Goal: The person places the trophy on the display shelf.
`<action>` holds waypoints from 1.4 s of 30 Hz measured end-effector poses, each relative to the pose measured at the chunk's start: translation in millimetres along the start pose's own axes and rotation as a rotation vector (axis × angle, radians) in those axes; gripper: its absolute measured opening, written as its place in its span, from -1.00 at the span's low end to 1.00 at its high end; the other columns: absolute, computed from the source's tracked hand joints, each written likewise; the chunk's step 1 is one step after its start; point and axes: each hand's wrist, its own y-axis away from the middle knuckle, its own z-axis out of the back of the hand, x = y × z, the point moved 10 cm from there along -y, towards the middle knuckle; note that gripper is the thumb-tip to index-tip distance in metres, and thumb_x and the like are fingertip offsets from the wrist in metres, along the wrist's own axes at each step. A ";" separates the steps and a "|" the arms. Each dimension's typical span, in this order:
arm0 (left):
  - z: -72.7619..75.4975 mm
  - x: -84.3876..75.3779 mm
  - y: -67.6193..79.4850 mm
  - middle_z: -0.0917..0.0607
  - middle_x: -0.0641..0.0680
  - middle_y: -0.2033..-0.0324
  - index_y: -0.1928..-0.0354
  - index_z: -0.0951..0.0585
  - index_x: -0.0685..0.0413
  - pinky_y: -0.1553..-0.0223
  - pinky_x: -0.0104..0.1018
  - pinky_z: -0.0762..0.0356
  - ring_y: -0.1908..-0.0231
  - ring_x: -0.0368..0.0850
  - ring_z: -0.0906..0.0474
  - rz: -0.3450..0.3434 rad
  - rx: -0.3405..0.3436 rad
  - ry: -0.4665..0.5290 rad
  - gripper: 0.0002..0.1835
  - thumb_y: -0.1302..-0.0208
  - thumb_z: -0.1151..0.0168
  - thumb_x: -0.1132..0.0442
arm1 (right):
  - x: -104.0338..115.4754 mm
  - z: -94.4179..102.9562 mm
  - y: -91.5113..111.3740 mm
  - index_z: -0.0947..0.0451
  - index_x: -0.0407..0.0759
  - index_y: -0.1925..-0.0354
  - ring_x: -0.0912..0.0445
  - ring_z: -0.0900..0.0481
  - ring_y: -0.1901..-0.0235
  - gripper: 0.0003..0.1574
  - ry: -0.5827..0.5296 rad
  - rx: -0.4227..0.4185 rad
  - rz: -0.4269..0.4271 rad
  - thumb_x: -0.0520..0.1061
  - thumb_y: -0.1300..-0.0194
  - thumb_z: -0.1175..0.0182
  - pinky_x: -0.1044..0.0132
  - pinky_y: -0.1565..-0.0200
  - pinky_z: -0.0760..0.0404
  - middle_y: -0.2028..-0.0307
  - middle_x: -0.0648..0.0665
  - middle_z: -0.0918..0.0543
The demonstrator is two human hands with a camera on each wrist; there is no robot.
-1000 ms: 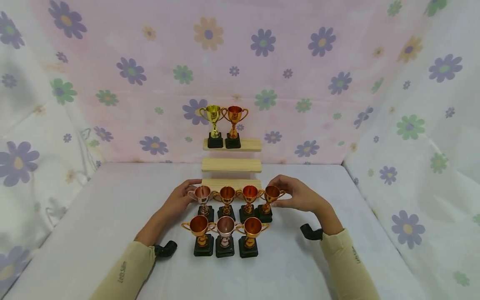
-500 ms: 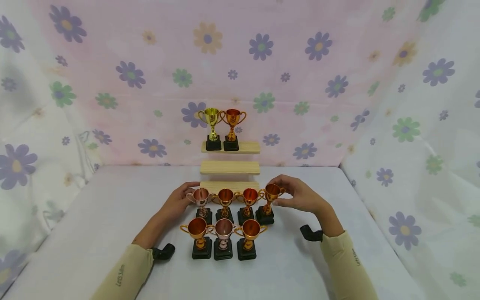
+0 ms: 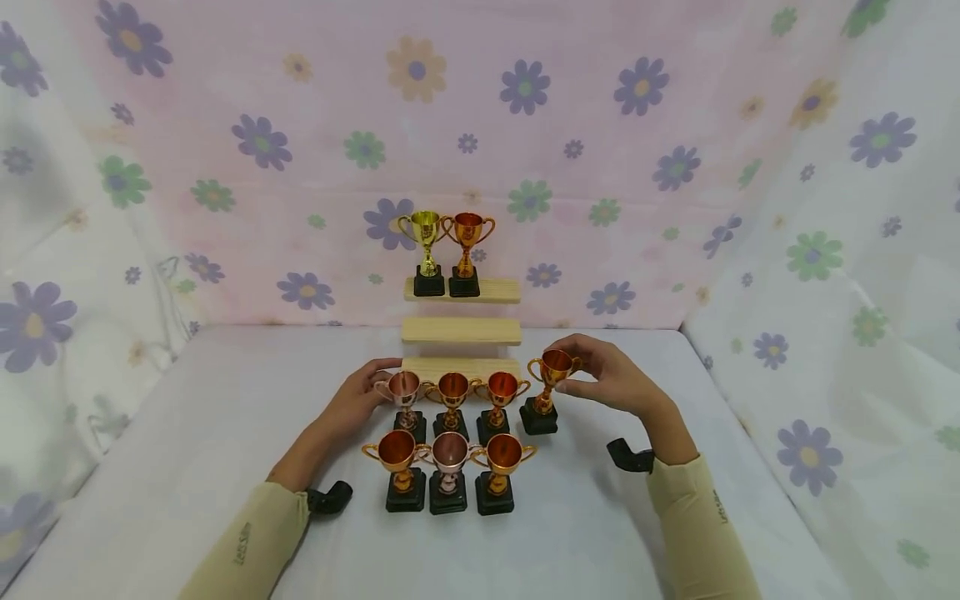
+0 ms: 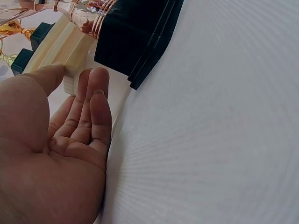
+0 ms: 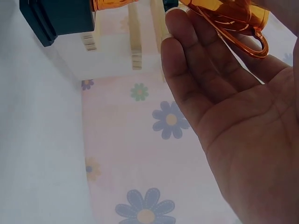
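Observation:
My right hand (image 3: 609,377) grips an orange-gold trophy cup (image 3: 556,367) by its bowl, thumb in front and fingers behind. The cup leans slightly, its black base (image 5: 60,18) close over the tabletop. At the lower left end of a tiered wooden display stand (image 3: 461,331), my left hand (image 3: 358,402) holds on, its thumb pressed to a board (image 4: 70,44) and its fingers curled beside it. Close by that hand stands a rose-gold trophy (image 3: 406,390). A yellow-gold trophy (image 3: 426,229) and an orange one (image 3: 467,232) stand side by side on the top tier.
Two rows of trophies stand before the display stand, including a red-bowled cup (image 3: 501,388) in the back row and a rose-gold cup (image 3: 450,454) in the front row. White cloth covers the table (image 3: 225,400). A flowered backdrop (image 3: 315,167) rises behind and at both sides.
My right hand has moved the orange-gold trophy away from the red-bowled cup, up and to the right. The left hand stays at the display stand.

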 end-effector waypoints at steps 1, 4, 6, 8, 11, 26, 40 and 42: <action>-0.6 -0.5 -0.8 -0.73 0.25 -0.07 -0.51 -0.40 0.14 0.01 -0.28 -0.50 0.03 -0.09 -0.61 0.001 -0.001 0.002 -0.42 -0.48 -0.03 0.44 | 1.0 2.6 0.5 -0.52 -0.23 -0.29 -0.02 -0.68 -0.03 -0.43 -0.005 -0.007 0.011 -0.38 -0.36 -0.37 0.19 -0.15 -0.64 -0.07 -0.22 -0.67; -1.1 -1.4 -0.6 -0.74 0.25 -0.08 -0.52 -0.38 0.16 -0.06 -0.21 -0.47 -0.01 -0.06 -0.60 0.003 0.003 -0.015 -0.42 -0.48 -0.03 0.43 | 3.3 7.4 0.8 -0.52 -0.26 -0.29 -0.02 -0.68 -0.02 -0.42 -0.012 -0.019 0.038 -0.42 -0.35 -0.36 0.20 -0.13 -0.64 -0.07 -0.26 -0.66; 0.8 -1.2 1.0 -0.75 0.23 -0.09 -0.52 -0.39 0.16 -0.12 -0.16 -0.43 -0.04 -0.05 -0.60 0.013 -0.008 -0.032 -0.42 -0.48 -0.04 0.42 | 3.8 9.4 -0.7 -0.51 -0.26 -0.30 0.00 -0.68 -0.04 -0.42 -0.010 -0.030 0.040 -0.41 -0.35 -0.36 0.22 -0.14 -0.63 -0.10 -0.26 -0.65; 2.3 -1.2 2.3 -0.75 0.22 -0.10 -0.53 -0.38 0.16 -0.16 -0.14 -0.41 -0.07 -0.04 -0.61 0.014 -0.011 -0.036 -0.42 -0.48 -0.04 0.42 | 4.5 12.1 -2.8 -0.50 -0.27 -0.32 0.02 -0.68 -0.06 -0.40 -0.004 -0.048 0.037 -0.40 -0.36 -0.36 0.24 -0.16 -0.62 -0.14 -0.25 -0.64; 1.7 -1.5 2.1 -0.74 0.25 -0.10 -0.53 -0.36 0.20 -0.11 -0.21 -0.50 -0.04 -0.03 -0.63 -0.001 -0.002 -0.013 -0.41 -0.49 -0.03 0.43 | 6.2 18.2 -6.3 -0.49 -0.29 -0.32 0.03 -0.68 -0.07 -0.39 0.001 -0.089 0.029 -0.40 -0.35 -0.36 0.27 -0.18 -0.62 -0.15 -0.25 -0.63; 3.9 1.1 1.9 -0.74 0.26 -0.11 -0.53 -0.38 0.17 -0.07 -0.36 -0.50 -0.06 -0.04 -0.62 0.011 -0.010 -0.010 -0.42 -0.50 -0.03 0.44 | 14.7 40.7 -32.7 -0.47 -0.26 -0.36 -0.02 -0.65 -0.05 -0.39 0.029 -0.202 -0.033 -0.31 -0.40 -0.36 0.32 -0.13 -0.63 -0.15 -0.24 -0.62; -0.4 -3.4 -0.5 -0.74 0.27 -0.08 -0.53 -0.37 0.20 -0.01 -0.34 -0.53 0.04 -0.12 -0.63 0.000 0.001 0.013 -0.41 -0.48 -0.04 0.46 | 24.5 67.9 -50.7 -0.49 -0.20 -0.39 -0.04 -0.66 -0.03 -0.37 0.038 -0.327 -0.062 -0.26 -0.41 -0.36 0.36 -0.05 -0.67 -0.11 -0.24 -0.64; -0.6 -3.6 -0.3 -0.74 0.27 -0.08 -0.53 -0.37 0.22 0.00 -0.35 -0.53 0.05 -0.15 -0.62 -0.001 0.001 0.012 -0.42 -0.49 -0.04 0.46 | 26.3 70.0 -53.9 -0.48 -0.21 -0.39 -0.04 -0.64 -0.02 -0.38 0.033 -0.337 -0.050 -0.27 -0.42 -0.35 0.37 -0.05 -0.65 -0.10 -0.23 -0.64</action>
